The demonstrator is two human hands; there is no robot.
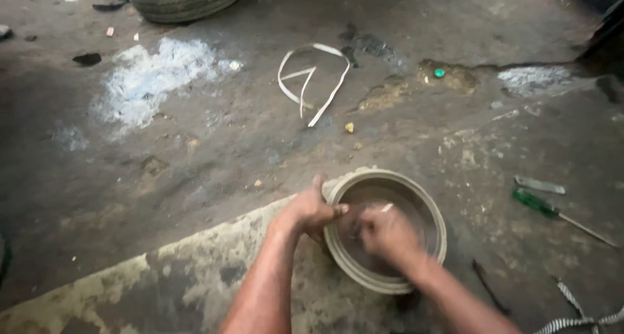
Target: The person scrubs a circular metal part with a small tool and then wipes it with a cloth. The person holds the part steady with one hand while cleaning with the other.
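**Hands at the coiled ring**

On the near floor, right of centre, I see the coiled ring [385, 230] lying flat, opening upward; being round, it shows no long axis. My left hand [313, 210] pinches its far-left rim. My right hand [387, 233] is curled closed over a pale strip end [386, 208] inside. A green screwdriver [538, 204] lies to the right, tip pointing near-right.

No package, label, sign or screen shows anywhere in this view of the floor.
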